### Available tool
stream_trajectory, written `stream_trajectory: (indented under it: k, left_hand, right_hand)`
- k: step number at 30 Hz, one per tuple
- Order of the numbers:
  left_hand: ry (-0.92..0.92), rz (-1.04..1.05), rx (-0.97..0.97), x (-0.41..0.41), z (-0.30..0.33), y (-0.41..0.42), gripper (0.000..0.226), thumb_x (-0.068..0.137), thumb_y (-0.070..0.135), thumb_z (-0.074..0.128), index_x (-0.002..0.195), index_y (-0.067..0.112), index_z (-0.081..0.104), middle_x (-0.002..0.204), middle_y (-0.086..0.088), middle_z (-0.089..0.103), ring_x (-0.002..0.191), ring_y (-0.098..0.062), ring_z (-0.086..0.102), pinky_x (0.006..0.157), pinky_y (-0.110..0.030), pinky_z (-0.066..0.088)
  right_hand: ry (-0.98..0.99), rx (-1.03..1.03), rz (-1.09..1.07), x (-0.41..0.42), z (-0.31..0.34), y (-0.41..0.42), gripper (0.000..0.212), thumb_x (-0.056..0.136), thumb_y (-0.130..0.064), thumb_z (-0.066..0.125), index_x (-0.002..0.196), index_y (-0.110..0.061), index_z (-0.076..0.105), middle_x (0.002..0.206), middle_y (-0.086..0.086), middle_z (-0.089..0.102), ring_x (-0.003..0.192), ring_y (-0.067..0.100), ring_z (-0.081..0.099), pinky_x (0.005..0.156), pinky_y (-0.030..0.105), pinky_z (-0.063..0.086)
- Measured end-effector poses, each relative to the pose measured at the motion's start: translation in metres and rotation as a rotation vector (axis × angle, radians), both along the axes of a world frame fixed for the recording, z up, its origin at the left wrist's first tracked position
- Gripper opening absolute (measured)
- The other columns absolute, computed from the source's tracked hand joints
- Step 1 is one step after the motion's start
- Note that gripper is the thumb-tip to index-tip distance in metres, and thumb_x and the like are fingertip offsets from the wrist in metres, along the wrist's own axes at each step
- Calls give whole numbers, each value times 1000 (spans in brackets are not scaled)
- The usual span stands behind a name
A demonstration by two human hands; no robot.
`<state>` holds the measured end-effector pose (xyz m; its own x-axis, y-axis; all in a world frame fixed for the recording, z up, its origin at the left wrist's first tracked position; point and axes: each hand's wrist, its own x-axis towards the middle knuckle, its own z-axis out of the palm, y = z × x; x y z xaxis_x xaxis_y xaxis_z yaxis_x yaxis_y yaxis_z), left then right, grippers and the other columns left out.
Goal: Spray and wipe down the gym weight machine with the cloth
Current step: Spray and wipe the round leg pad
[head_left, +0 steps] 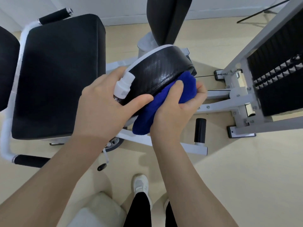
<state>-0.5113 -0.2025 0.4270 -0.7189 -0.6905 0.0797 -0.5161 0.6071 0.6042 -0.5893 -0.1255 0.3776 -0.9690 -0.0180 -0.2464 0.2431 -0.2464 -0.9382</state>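
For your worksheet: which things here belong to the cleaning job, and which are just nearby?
In the job: cloth, spray bottle, round pad, left hand, right hand.
Nearby: seat, weight stack, shoe.

Both forearms [78,164] are bare from wrist to the frame's lower edge, with no sleeve, watch or bracelet showing. The left hand [101,110] and right hand [173,112] wear no gloves or rings that can be seen. Below, the legs are in close-fitting black trousers [139,210]. One white lace-up sneaker [141,185] with a pale grey panel across the top shows fully; of the other foot only a sliver of white appears.
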Motion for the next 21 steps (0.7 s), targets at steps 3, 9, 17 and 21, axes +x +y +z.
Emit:
stream_trajectory:
  k: [3,9,17,21]
  left_hand:
    - [39,32,10,-1,-1,2,50,66,66,55,100,30,60,64,14,46,64,-1,48,61,-5,35]
    - [87,53,63,1,-3,5,47,62,68,55,95,34,57,63,15,46,63,2,48,60,-3,36]
    - [84,65,225,-1,2,0,33,63,53,69,89,36,57,64,13,50,63,6,49,59,-3,36]
    - [146,91,231,-1,-1,3,25,68,43,73,85,32,58,56,18,41,57,10,47,56,-2,35]
  right_hand:
    - [-139,176,20,-2,-41,-13,15,94,-12,48,99,-25,40,94,2,55,79,12,55,73,28,47]
    - [-423,151,35,11,-59,-24,19,95,-20,45,114,-17,40,95,3,57,85,21,58,87,48,51]
    - [-268,183,81,35,-47,-22,10,96,-27,41,103,-23,35,93,1,55,80,17,56,81,42,51]
    - [-569,240,147,32,-73,-33,13,99,-24,39,110,-19,32,100,6,56,86,21,58,89,49,50]
